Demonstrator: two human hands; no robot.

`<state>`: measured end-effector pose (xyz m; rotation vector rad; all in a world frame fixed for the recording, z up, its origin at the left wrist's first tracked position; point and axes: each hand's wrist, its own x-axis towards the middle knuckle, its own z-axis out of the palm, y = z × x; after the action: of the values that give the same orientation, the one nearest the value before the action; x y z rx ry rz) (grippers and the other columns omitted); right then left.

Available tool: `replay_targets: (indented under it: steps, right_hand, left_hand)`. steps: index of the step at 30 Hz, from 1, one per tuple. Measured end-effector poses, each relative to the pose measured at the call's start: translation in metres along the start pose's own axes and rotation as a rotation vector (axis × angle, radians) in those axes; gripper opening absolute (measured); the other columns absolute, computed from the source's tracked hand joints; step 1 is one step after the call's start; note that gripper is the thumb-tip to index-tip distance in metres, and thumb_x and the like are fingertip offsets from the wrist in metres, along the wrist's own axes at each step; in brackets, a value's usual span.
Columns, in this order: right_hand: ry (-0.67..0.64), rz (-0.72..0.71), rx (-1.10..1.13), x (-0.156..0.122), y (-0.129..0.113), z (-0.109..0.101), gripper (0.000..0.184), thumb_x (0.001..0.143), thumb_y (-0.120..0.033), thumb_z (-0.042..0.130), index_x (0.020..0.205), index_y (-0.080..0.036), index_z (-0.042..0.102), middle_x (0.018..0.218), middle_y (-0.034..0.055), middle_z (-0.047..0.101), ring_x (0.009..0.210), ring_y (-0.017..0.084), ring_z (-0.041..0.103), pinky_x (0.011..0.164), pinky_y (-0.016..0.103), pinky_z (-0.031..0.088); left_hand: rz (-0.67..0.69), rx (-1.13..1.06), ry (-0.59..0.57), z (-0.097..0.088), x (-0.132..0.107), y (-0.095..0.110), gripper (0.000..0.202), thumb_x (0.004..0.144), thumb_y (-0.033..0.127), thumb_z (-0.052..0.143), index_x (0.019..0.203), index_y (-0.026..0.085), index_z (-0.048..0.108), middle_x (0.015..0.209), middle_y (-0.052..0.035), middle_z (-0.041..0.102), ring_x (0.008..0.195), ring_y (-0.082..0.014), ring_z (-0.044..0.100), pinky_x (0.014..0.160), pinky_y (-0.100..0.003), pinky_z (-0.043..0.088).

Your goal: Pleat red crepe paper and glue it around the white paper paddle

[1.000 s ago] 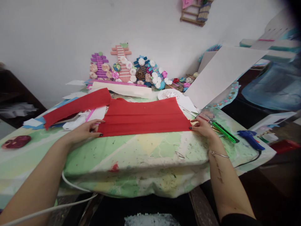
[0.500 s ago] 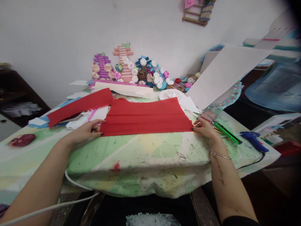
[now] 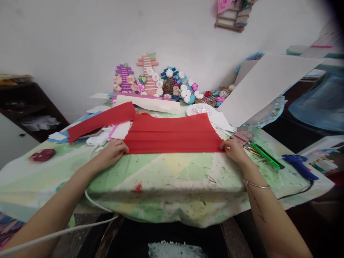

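The corners of the red sheet (image 3: 172, 138) at its near side were covered by the left hand (image 3: 114, 151) and the right hand (image 3: 231, 148). A red strip (image 3: 100, 121) hid partly the things under it. Pixels masked something beside the green cutter (image 3: 267, 156). The pieces on the white plate (image 3: 189, 109) were too small to be identified. The maroon object (image 3: 42, 155) looked blurred. The upper edge cut the wooden frame (image 3: 228, 27), and the left edge cut the dark shelf (image 3: 40, 96).

Carries, on a paint-stained tablecloth (image 3: 172, 168), a red sheet (image 3: 174, 134), green box cutter (image 3: 267, 156), blue glue gun (image 3: 299, 166) and white plate (image 3: 189, 110).
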<state>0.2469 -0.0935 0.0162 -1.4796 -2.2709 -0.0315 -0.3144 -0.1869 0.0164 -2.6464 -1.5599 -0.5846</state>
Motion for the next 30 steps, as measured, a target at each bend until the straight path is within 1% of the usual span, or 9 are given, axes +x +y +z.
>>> replay_targets:
  steps: [3,7,11,14,18,21,24,26,30]
  right_hand:
    - [-0.003,-0.079,-0.006,-0.001,-0.011,0.000,0.029,0.066,-0.004,0.044,0.071,-0.018,0.069,0.083,0.0066,0.071,0.082,0.019,0.061,0.079,0.030,0.044]
    - [0.026,-0.101,-0.036,-0.012,-0.020,-0.004,0.032,0.071,-0.005,0.044,0.076,-0.019,0.073,0.084,0.0066,0.074,0.081,0.020,0.065,0.079,0.030,0.046]
    - [0.006,-0.142,-0.227,-0.028,-0.028,-0.011,0.034,0.080,-0.010,0.045,0.095,-0.019,0.075,0.096,0.0084,0.075,0.086,0.023,0.067,0.079,0.032,0.048]
    - [-0.044,-0.147,-0.356,-0.037,-0.035,-0.012,0.041,0.083,-0.006,0.040,0.111,-0.014,0.069,0.103,0.0119,0.073,0.090,0.024,0.067,0.083,0.034,0.048]
    - [-0.117,-0.134,-0.403,-0.045,-0.044,-0.009,0.052,0.084,-0.002,0.034,0.129,-0.011,0.058,0.112,0.0143,0.070,0.098,0.023,0.066,0.093,0.037,0.045]
    - [-0.133,-0.123,-0.409,-0.049,-0.050,-0.007,0.050,0.093,-0.013,0.033,0.141,-0.012,0.044,0.123,0.0162,0.064,0.106,0.025,0.063,0.099,0.045,0.041]
    - [-0.145,-0.061,-0.400,-0.053,-0.055,-0.007,0.044,0.098,-0.027,0.030,0.136,-0.014,0.050,0.127,0.0170,0.061,0.111,0.027,0.060,0.103,0.052,0.036]
    - [-0.159,-0.031,-0.385,-0.055,-0.056,-0.007,0.042,0.099,-0.029,0.029,0.127,-0.016,0.057,0.127,0.0161,0.061,0.110,0.026,0.060,0.104,0.055,0.033]
    - [-0.139,-0.017,-0.363,-0.054,-0.058,-0.006,0.039,0.098,-0.026,0.031,0.117,-0.015,0.063,0.124,0.0158,0.062,0.108,0.027,0.059,0.105,0.057,0.031]
  left_hand:
    - [0.052,0.050,-0.001,0.007,-0.001,0.005,0.032,0.088,0.014,0.035,0.091,0.018,0.067,0.092,-0.0071,0.064,0.090,-0.0199,0.056,0.083,-0.033,0.041]
    - [0.066,0.210,-0.005,0.007,-0.007,0.015,0.036,0.091,0.015,0.035,0.096,0.020,0.071,0.101,-0.0082,0.068,0.094,-0.0215,0.060,0.086,-0.038,0.039]
    - [0.036,0.427,-0.121,-0.002,-0.010,0.040,0.037,0.091,0.011,0.035,0.098,0.017,0.072,0.098,-0.0111,0.069,0.087,-0.0247,0.062,0.084,-0.041,0.038]
    - [-0.038,0.516,-0.218,-0.007,-0.007,0.064,0.038,0.089,0.009,0.036,0.105,0.015,0.070,0.094,-0.0128,0.068,0.083,-0.0260,0.063,0.083,-0.041,0.039]
    - [-0.188,0.559,-0.285,-0.005,0.003,0.096,0.047,0.096,0.027,0.033,0.138,0.017,0.051,0.099,-0.0151,0.065,0.084,-0.0284,0.064,0.077,-0.039,0.042]
    - [-0.310,0.548,-0.307,0.001,0.008,0.114,0.059,0.097,0.049,0.031,0.147,0.018,0.039,0.112,-0.0193,0.061,0.092,-0.0323,0.064,0.079,-0.040,0.044]
    - [-0.385,0.521,-0.301,0.007,0.009,0.124,0.071,0.093,0.058,0.033,0.145,0.011,0.042,0.122,-0.0234,0.056,0.106,-0.0361,0.059,0.089,-0.043,0.043]
    - [-0.416,0.516,-0.289,0.011,0.008,0.126,0.074,0.092,0.059,0.034,0.143,0.007,0.043,0.125,-0.0249,0.054,0.110,-0.0370,0.056,0.094,-0.046,0.040]
    - [-0.448,0.577,-0.220,0.017,0.005,0.127,0.070,0.091,0.059,0.034,0.140,0.009,0.047,0.133,-0.0252,0.051,0.128,-0.0417,0.040,0.105,-0.064,0.023]
